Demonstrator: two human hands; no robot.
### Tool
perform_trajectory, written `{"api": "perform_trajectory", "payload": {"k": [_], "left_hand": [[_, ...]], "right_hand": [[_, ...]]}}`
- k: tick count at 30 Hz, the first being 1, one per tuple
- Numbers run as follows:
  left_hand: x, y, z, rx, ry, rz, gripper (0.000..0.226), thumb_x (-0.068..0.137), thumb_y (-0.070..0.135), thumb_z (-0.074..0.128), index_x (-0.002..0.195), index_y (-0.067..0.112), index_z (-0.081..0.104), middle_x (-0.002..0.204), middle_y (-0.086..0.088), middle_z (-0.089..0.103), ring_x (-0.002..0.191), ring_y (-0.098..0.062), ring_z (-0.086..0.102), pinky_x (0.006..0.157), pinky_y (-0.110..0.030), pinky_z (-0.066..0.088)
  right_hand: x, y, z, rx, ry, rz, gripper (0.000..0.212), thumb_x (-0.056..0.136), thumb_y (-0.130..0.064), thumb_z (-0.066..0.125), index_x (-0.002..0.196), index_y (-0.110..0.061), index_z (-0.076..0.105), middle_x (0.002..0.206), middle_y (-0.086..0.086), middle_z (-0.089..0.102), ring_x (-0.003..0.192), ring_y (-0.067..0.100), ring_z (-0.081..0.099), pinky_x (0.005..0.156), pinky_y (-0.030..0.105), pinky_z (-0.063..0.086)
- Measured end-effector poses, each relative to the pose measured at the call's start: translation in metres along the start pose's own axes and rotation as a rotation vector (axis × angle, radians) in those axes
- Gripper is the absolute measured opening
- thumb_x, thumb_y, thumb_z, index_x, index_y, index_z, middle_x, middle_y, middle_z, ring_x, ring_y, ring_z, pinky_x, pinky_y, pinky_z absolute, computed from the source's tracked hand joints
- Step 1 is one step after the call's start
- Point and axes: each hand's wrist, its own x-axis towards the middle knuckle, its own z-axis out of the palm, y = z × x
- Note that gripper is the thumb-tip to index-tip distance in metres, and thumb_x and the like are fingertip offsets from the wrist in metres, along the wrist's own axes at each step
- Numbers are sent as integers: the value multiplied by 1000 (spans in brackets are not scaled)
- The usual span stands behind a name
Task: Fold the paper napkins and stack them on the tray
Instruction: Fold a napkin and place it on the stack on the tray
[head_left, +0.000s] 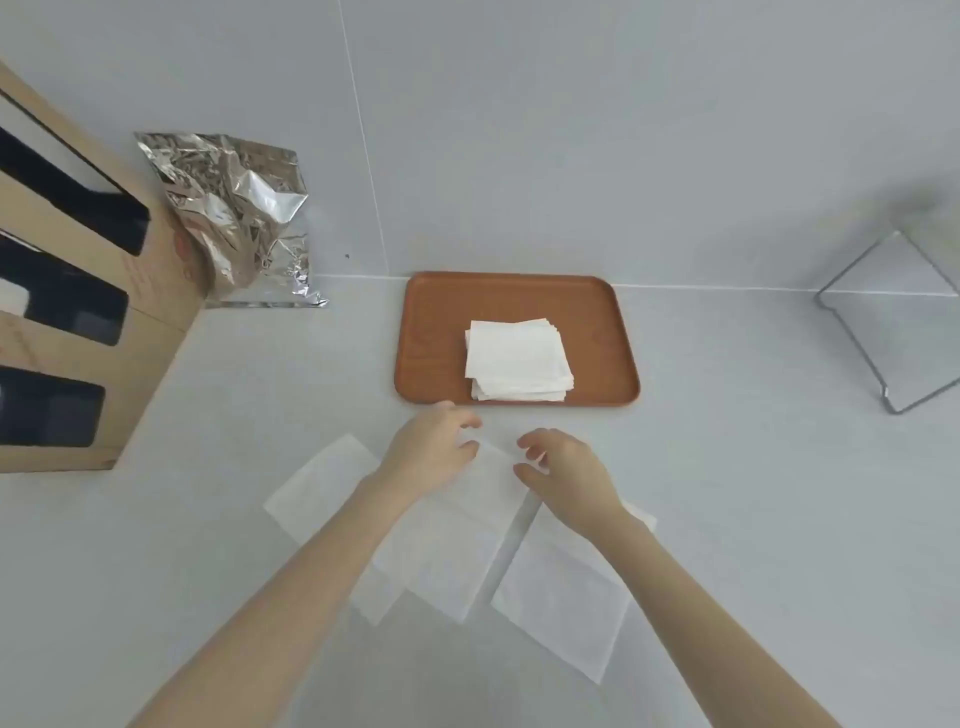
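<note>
Napkins already folded sit in a slightly uneven stack on the brown tray, toward its near right part, and the tray lies on the pale counter against the tiled wall. From my seat I see more flat napkins spread on the counter nearer the camera: one under both hands, one off to the left, and one to the right, partly under the right forearm. My left hand rests on the far edge of the middle napkin, fingers curled and thumb close to them, seemingly pinching its top corner, though I cannot tell for sure. My right hand sits just beside it, fingers loosely bent over the same edge; whether it grips the paper is unclear. At left stand a cardboard box with dark cut-outs and a crumpled foil bag. At far right there is a shiny metal stand.
</note>
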Motion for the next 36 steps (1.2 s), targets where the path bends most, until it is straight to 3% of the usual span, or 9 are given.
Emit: {"api": "perform_trajectory", "payload": {"k": [4, 11, 14, 17, 19, 25, 30, 33, 36], "left_hand": [[14, -5, 9, 274, 30, 6, 29, 88, 12, 47, 116, 12, 53, 117, -11, 53, 111, -27, 47, 84, -39, 45], [19, -13, 16, 250, 72, 38, 11, 85, 10, 53, 91, 6, 61, 105, -13, 58, 99, -31, 51, 78, -40, 41], [12, -11, 7, 112, 35, 10, 11, 84, 11, 52, 91, 7, 60, 101, -13, 64, 95, -30, 56, 79, -39, 44], [-7, -8, -6, -69, -27, -13, 9, 83, 9, 54, 90, 10, 60, 90, -8, 66, 87, -23, 60, 76, -33, 48], [-21, -5, -18, -159, -67, -31, 14, 81, 8, 58, 93, 14, 61, 81, -2, 62, 75, -13, 58, 67, -17, 45], [-62, 31, -69, -306, -139, 25, 15, 75, 11, 69, 74, 26, 67, 64, 7, 63, 60, 2, 54, 56, -4, 40], [-76, 53, -105, -349, -102, 125, 12, 65, 40, 66, 70, 29, 68, 77, 13, 68, 64, -1, 58, 58, -9, 42], [-59, 46, -101, -345, -4, 76, 9, 73, 18, 71, 69, 26, 68, 61, 24, 65, 57, 4, 55, 53, -4, 38], [-35, 27, -82, -296, 56, 0, 18, 74, 9, 69, 69, 26, 67, 68, 12, 69, 65, -5, 57, 55, -3, 39]], "right_hand": [[9, 8, 8, -316, 40, 26, 24, 86, -21, 55, 106, -9, 56, 105, 8, 59, 103, 26, 50, 77, 33, 42], [15, 15, 14, -271, 78, 4, 11, 83, -13, 52, 88, -6, 59, 93, 10, 61, 94, 26, 50, 65, 30, 35], [13, 14, 5, -49, 53, 28, 7, 80, -12, 56, 83, -7, 61, 85, 7, 64, 82, 24, 55, 67, 32, 45], [5, 7, -12, 234, -6, 88, 9, 77, -6, 61, 82, -12, 65, 70, 0, 61, 64, 11, 54, 60, 11, 43], [-3, 2, -26, 279, -84, 97, 19, 78, -6, 61, 94, -15, 65, 70, -3, 59, 62, 5, 52, 55, 6, 40], [-42, -24, -77, 339, -162, -48, 19, 79, -5, 60, 76, -22, 68, 82, 4, 70, 65, 6, 53, 68, 23, 44], [-51, -38, -105, 552, -168, -164, 8, 80, -2, 65, 76, -9, 66, 76, 5, 66, 70, 17, 60, 68, 27, 47], [-36, -36, -101, 624, -108, -136, 8, 78, 0, 65, 77, -8, 65, 63, -2, 62, 54, 7, 55, 54, 12, 42], [-11, -27, -83, 603, -47, -77, 9, 78, -1, 65, 78, -10, 64, 54, -7, 55, 48, 4, 51, 48, 8, 37]]}}
